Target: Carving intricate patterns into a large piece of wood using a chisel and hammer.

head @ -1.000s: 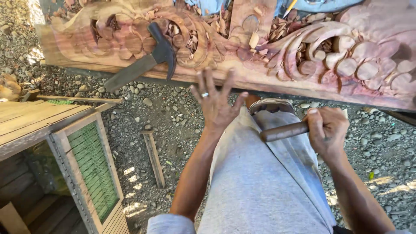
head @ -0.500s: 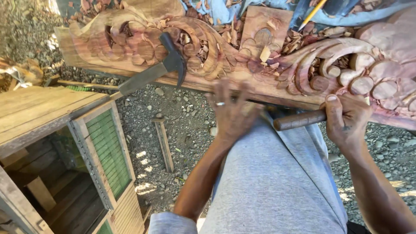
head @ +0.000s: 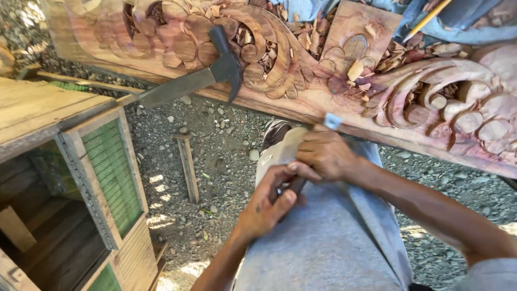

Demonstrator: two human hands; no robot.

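Note:
Both hands meet on a chisel (head: pixel 332 122) over my lap, which is covered in grey cloth. My right hand (head: pixel 328 156) grips it near the upper end, and the pale metal tip sticks out just below the edge of a long carved reddish wood panel (head: pixel 301 102). At the dark handle end, my left hand (head: pixel 267 203) pinches the tool with fingers and thumb. A claw hammer (head: pixel 204 75) lies on the panel's edge to the left, its handle hanging out over the ground. Wood chips (head: pixel 398 56) fill the carved hollows.
A wooden cabinet (head: pixel 70 178) with green mesh doors stands at the left. Grey gravel (head: pixel 226 161) covers the ground, with a short wooden slat (head: pixel 188 168) lying on it. A yellow pencil (head: pixel 426 20) rests on blue cloth at the top right.
My left hand, earlier spread open against the panel, has come down onto the chisel handle. My right hand has shifted along the chisel towards its tip. The view has moved closer.

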